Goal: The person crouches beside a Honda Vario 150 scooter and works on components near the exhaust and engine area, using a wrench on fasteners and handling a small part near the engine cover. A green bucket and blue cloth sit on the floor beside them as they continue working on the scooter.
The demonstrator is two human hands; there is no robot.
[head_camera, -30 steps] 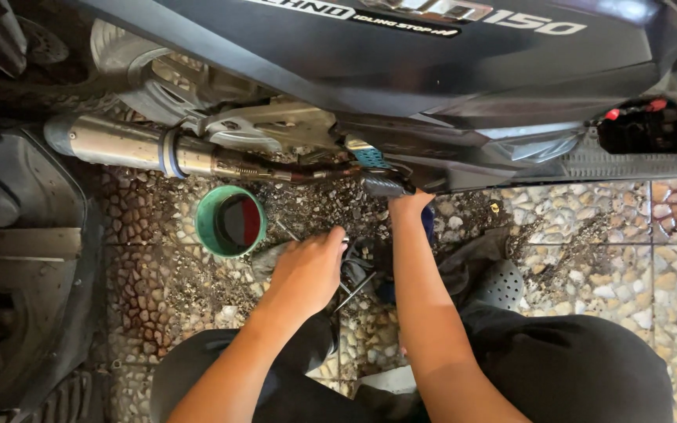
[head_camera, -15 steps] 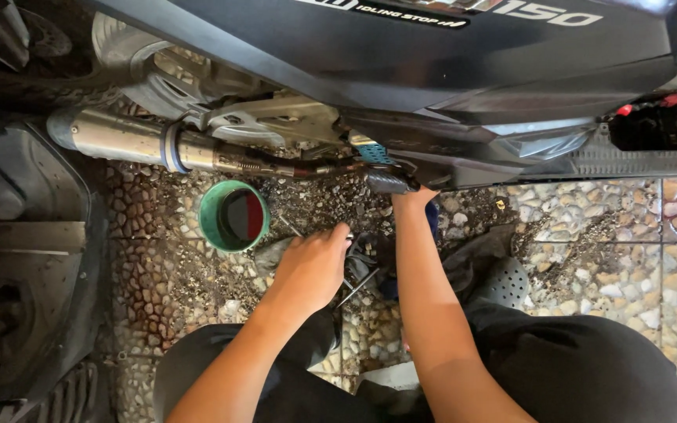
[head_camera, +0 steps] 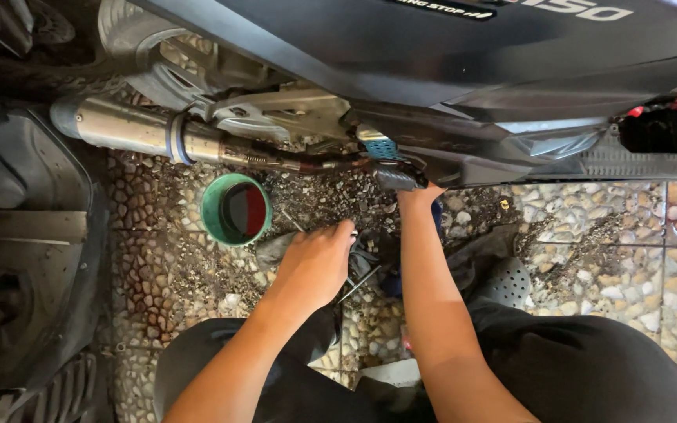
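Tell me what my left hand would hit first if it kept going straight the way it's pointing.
Probably the dark rag at the left hand fingertips; beyond it, the scooter underside. Depth is unclear.

floor: pebble-set paving at left | pale stone tiles at right | light: soft daylight

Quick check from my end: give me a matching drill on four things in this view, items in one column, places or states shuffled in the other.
Items
1. round green container
2. silver metal exhaust pipe
3. left hand
4. right hand

Places or states
A. reaching up under the dark scooter body
B. lying horizontal above the container
C. standing on the pebble floor, dark liquid inside
D. resting on a dark rag

Pairs: 1-C, 2-B, 3-D, 4-A
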